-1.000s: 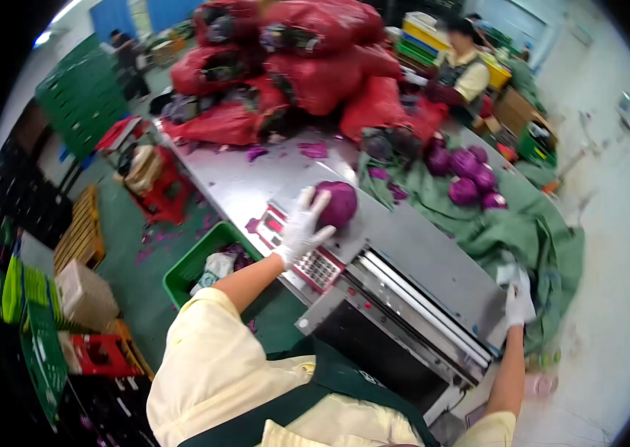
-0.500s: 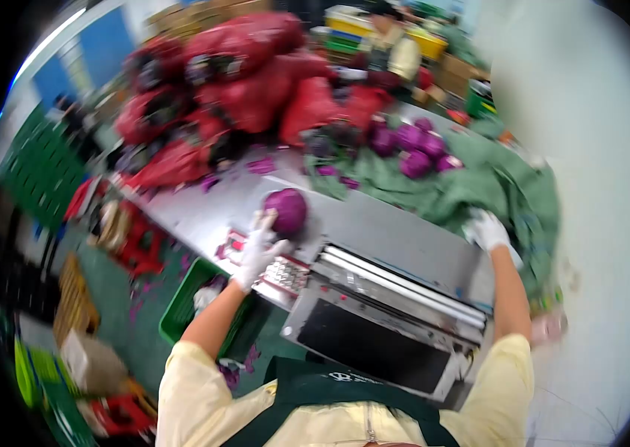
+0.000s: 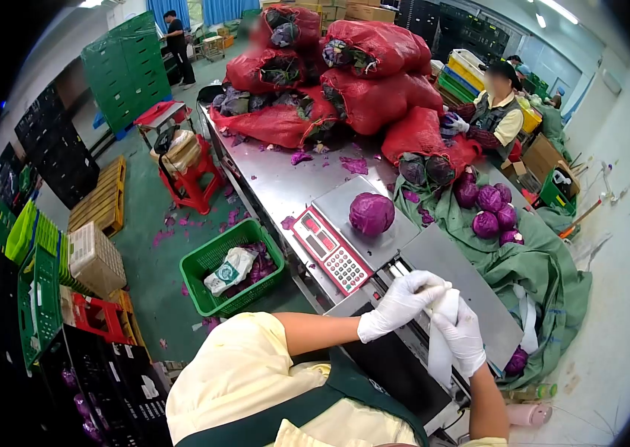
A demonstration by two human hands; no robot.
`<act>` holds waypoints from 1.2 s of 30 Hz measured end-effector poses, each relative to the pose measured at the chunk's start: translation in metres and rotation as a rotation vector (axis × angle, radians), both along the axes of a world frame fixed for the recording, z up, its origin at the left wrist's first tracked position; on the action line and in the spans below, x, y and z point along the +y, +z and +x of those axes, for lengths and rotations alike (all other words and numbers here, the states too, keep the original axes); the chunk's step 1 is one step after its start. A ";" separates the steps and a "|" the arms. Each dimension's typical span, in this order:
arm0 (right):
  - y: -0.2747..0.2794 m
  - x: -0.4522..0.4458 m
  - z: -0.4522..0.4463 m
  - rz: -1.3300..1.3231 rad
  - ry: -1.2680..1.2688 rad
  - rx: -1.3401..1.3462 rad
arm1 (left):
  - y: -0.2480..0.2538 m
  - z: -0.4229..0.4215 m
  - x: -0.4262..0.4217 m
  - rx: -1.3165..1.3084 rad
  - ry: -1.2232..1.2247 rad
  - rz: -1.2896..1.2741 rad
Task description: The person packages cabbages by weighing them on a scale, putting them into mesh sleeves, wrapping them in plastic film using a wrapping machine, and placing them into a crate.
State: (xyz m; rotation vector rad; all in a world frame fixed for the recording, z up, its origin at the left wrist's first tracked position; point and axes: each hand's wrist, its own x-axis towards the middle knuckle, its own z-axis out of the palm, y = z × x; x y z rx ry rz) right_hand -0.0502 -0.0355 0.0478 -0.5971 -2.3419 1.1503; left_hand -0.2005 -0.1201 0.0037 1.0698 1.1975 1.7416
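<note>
My left hand (image 3: 404, 302), in a white glove, pinches the upper end of a white strip (image 3: 441, 350). Close beside it my right hand (image 3: 461, 335), gloved too, has its fingers closed on the same strip, which hangs down over the wrapping machine (image 3: 397, 372). A purple cabbage (image 3: 371, 214) rests on the scale's metal plate, beyond my hands. The scale's red and white keypad panel (image 3: 332, 252) lies left of the cabbage. What the strip is made of cannot be made out.
Red net sacks (image 3: 382, 97) are piled at the table's back. Several purple cabbages (image 3: 488, 200) lie by a green cloth (image 3: 546, 276) on the right. A green basket (image 3: 231, 268) stands on the floor at left. A co-worker (image 3: 497, 112) is at the back right.
My left hand has left the cabbage and moved right. My right hand has come in from the green cloth, and both now hold the white strip. The cabbage stays on the scale.
</note>
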 end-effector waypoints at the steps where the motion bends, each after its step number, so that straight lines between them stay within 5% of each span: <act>1: -0.001 -0.010 0.008 -0.265 -0.050 0.028 | -0.010 0.001 0.003 -0.040 0.009 0.074; 2: 0.005 -0.021 0.013 -0.529 -0.101 0.057 | -0.017 0.003 0.003 -0.081 0.017 0.148; 4: 0.000 -0.025 0.026 -0.575 -0.081 -0.011 | 0.027 0.020 -0.012 0.140 0.181 0.130; 6: 0.002 -0.028 0.035 -0.623 -0.059 -0.077 | 0.015 0.029 -0.014 -0.063 -0.244 -0.065; 9: 0.021 -0.034 0.044 -0.723 -0.051 -0.086 | 0.003 0.037 -0.015 -0.050 -0.086 -0.016; 12: 0.002 -0.034 0.052 -0.462 -0.021 -0.116 | 0.004 0.048 -0.028 0.068 0.069 0.099; 14: -0.004 -0.036 0.056 -0.685 -0.010 -0.052 | 0.005 0.051 -0.035 -0.080 -0.042 -0.100; 16: -0.012 -0.024 0.063 -0.824 0.008 0.142 | 0.015 0.051 -0.040 -0.465 -0.020 0.027; 18: -0.009 -0.043 0.031 -0.624 -0.098 0.307 | 0.018 0.050 -0.039 -0.490 0.113 -0.052; 21: -0.021 -0.068 -0.006 -0.503 -0.155 0.416 | -0.014 0.040 -0.030 -0.398 0.071 -0.092; 22: -0.035 -0.070 -0.017 -0.777 -0.061 0.612 | -0.021 0.037 -0.026 -0.114 0.272 0.016; 24: -0.032 -0.062 -0.031 -0.730 -0.167 0.459 | -0.009 0.021 -0.029 0.356 0.605 0.048; 25: -0.036 -0.060 -0.042 -0.789 -0.188 0.481 | -0.008 0.007 -0.027 0.385 0.629 0.113; 26: -0.051 -0.052 -0.050 -0.789 -0.190 0.479 | -0.017 -0.011 -0.019 0.276 0.528 0.332; 28: -0.086 -0.037 -0.066 -0.885 -0.143 0.444 | -0.014 -0.038 -0.023 -0.332 0.298 0.013; 29: -0.058 -0.049 -0.096 -0.878 -0.151 0.468 | -0.015 -0.056 -0.021 -0.389 0.270 0.067; 30: -0.032 -0.061 -0.111 -0.584 -0.158 0.401 | -0.014 -0.079 -0.019 -0.362 0.252 0.061; 32: -0.055 -0.037 -0.131 -0.644 -0.177 0.374 | -0.028 -0.112 -0.012 -0.748 -0.006 0.015; 34: -0.077 -0.006 -0.151 -1.022 -0.167 0.513 | -0.013 -0.141 -0.028 -0.521 -0.264 -0.051; 36: -0.047 -0.011 -0.176 -1.217 -0.550 0.570 | -0.039 -0.162 -0.032 -0.459 -0.595 -0.298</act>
